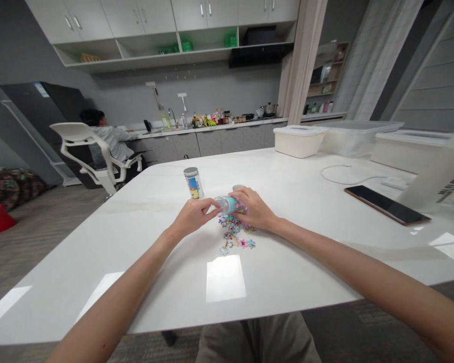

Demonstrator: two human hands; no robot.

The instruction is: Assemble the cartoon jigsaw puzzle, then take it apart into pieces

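A clear plastic jar (226,204) with a blue-green band lies tilted on its side just above the table. My right hand (255,209) wraps round its right part. At the jar's left end, the thumb and forefinger of my left hand (196,216) close on the rim. Small colourful jigsaw puzzle pieces (232,234) are heaped under the jar and spill toward me. Behind my left hand stands an upright jar (193,184) with a silver lid and a printed label. A round silvery object (238,187) shows partly behind my right hand.
The white table (166,292) has a rounded far-left corner. On the right lie a phone (386,204) and a white cable (335,176). Lidded bins (298,141) stand at the far right. A person (111,143) sits on a white chair (73,132) beyond the table.
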